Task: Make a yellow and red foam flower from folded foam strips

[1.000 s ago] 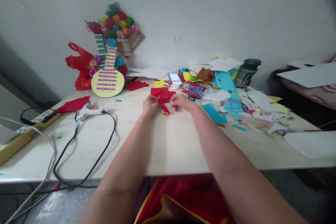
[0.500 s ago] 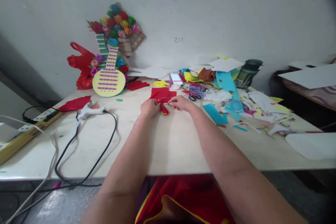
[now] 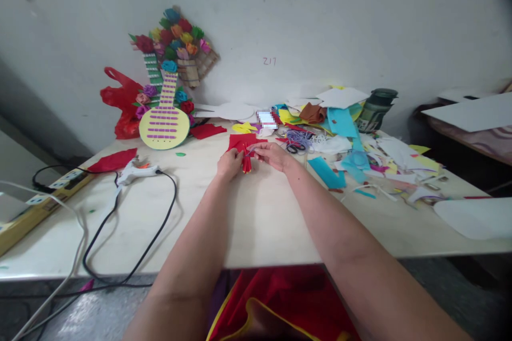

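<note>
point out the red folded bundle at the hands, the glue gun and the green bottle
Red folded bundle [image 3: 247,164]: head view, on its pleated lower part.
Glue gun [image 3: 140,171]: head view, on its white body.
Green bottle [image 3: 374,112]: head view, on its side below the lid.

Glue gun [image 3: 138,171] left of left hand [image 3: 229,165]

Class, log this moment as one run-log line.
left hand: holding red-and-yellow piece | right hand: pinching thread | glue gun: on table
</note>
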{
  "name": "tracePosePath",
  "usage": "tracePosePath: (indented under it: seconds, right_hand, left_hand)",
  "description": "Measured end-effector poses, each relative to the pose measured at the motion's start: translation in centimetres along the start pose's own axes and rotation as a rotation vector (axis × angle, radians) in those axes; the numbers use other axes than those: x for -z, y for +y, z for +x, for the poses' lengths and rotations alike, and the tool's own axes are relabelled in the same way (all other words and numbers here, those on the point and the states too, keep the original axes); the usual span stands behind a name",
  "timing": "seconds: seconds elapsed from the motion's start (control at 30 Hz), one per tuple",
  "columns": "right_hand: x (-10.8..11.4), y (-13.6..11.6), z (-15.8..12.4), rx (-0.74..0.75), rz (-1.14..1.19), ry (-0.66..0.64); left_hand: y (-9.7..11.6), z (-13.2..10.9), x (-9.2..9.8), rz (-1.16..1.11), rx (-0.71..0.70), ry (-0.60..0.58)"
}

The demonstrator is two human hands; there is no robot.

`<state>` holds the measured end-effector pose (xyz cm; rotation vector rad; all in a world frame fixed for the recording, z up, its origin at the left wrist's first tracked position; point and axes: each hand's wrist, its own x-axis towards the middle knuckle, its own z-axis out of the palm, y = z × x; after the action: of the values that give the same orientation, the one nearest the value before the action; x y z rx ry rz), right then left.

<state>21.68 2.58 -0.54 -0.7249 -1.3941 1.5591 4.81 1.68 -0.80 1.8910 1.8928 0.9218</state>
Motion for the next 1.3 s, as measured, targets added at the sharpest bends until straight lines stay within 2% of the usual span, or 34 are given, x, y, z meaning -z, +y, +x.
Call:
tracePosePath:
  seconds: [0.17,0.37,0.6,0.7,0.83,1.03,1.17,1.3]
  right_hand:
    - [-0.2,-0.1,0.0,0.021,-0.008,-0.034]
    - [0.6,0.1,0.0,0.041,-0.121,0.061]
    - [0.4,-0.3,0.0,0.073,0.107,-0.011]
    - [0.1,-0.1,0.2,0.052,0.105,-0.007]
    - [0.1,0.2,0.2,0.021,0.008,0.017]
    - [-0.1,-0.1,-0.2,-0.010,-0.065,0.105]
    - [-0.1,0.1,0.0,-0.004,-0.108,0.140]
    - [0.4,0.7,0.6,0.017,-0.136,0.176]
  left_hand:
    - [0.3,0.0,-0.4,-0.030,0.010,-0.018]
    - [-0.1,0.3,-0.9,-0.113,0.032,-0.002]
    - [0.0,0.4,-0.9,-0.185,0.043,-0.013]
    - [0.4,0.0,-0.7,-0.183,0.007,-0.003]
    - [0.9,-0.3,-0.8,-0.245,-0.071,0.094]
    - [1.1,-0.5,-1.1,-0.462,-0.401,0.241]
    - [1.2,-0.6,-1.2,-0.643,-0.451,0.170]
    - [1.2,-0.6,-1.4,-0.719,-0.454,0.133]
